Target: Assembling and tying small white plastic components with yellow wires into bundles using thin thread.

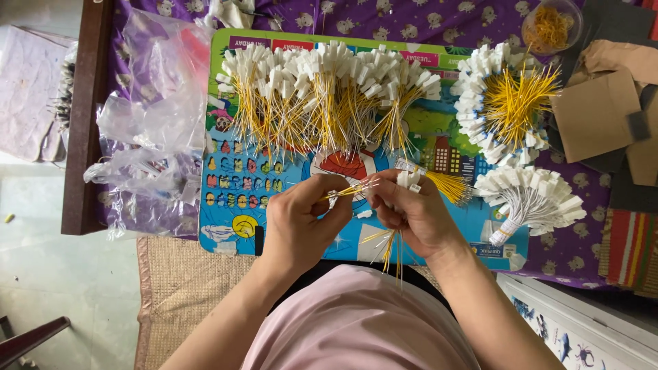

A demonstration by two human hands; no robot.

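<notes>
So the left hand (298, 216) is pinching one yellow wire (341, 192) while the right hand (411, 209) is clamping the bundle (449, 185), keeping strands sorted.

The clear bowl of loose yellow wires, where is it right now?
Head view, top right: the clear bowl sits on the purple cloth, just above the ring-shaped bundle.

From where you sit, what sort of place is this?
Probably a home set up for piecework, not a factory: a colourful children's picture board as a work surface on a purple patterned cloth, a woven straw mat, and bundles of yellow wires with white tags.
</notes>
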